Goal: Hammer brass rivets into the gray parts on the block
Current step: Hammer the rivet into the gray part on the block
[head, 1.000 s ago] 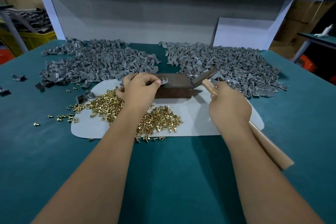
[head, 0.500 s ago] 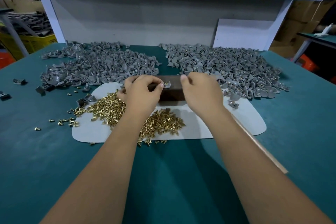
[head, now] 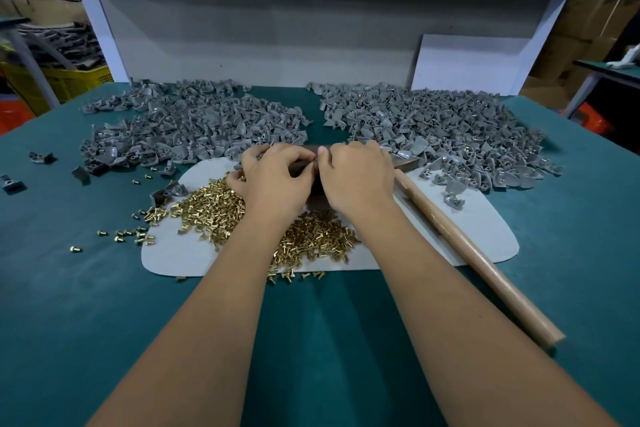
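Head view: both hands, left (head: pixel 277 180) and right (head: pixel 356 177), curled over the block (head: pixel 403 163) at center; whatever they pinched was hidden. A crooked rivet could bend when hammered.

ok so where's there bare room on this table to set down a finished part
Free: the near teal table between the forearms, and its right side past the hammer handle. The white mat right of the handle is mostly bare. Crowded: gray parts along the back, brass rivets on the mat's left.
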